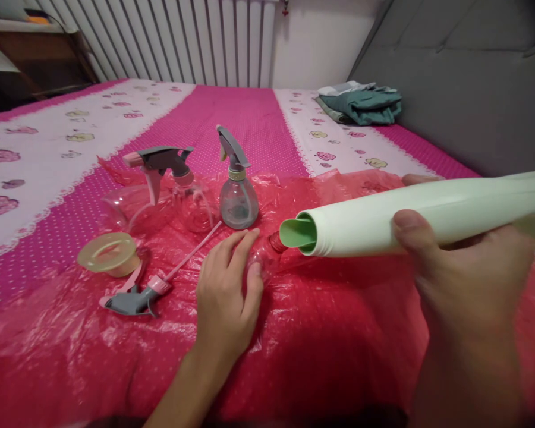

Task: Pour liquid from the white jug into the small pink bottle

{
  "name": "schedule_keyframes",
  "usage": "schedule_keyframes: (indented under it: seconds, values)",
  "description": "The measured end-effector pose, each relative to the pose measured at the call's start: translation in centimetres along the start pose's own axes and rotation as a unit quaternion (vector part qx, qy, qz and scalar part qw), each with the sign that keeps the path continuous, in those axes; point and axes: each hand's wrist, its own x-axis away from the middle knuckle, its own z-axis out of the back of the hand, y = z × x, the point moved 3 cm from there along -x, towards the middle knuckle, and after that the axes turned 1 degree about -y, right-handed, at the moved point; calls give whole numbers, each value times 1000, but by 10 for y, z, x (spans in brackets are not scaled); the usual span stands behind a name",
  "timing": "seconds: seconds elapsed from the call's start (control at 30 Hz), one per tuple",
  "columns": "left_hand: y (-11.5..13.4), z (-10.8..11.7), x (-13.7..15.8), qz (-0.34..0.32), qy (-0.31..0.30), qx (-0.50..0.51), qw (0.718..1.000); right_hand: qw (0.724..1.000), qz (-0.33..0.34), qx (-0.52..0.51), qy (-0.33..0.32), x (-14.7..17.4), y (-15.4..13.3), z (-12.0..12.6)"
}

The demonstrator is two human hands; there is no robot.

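Note:
My left hand (227, 285) is closed around a small clear bottle (267, 252) with a reddish tint from the sheet beneath. Its open neck tilts up to the right. My right hand (463, 279) grips a large pale green bottle (365, 214), held almost level. The green pouring spout (298, 232) points left, just by the small bottle's mouth; whether the two touch, I cannot tell. No liquid can be made out between them. Left of my left hand lies a loose grey and pink spray head (140, 297) with a thin tube. Beyond it sits a yellowish translucent cap (109, 252).
A clear spray bottle (239, 199) with a grey trigger stands upright ahead. Left of it is another with a pink and grey trigger (160, 163). Red plastic sheeting (330, 333) covers the bed's near part. Folded clothes (361, 102) lie at the back right.

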Motion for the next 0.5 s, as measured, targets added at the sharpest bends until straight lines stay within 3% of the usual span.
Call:
schedule_keyframes:
  seconds: [0.5]
  values:
    - [0,0,0,3,-5,1,1000,998,63,-11,-2,0,-2,2]
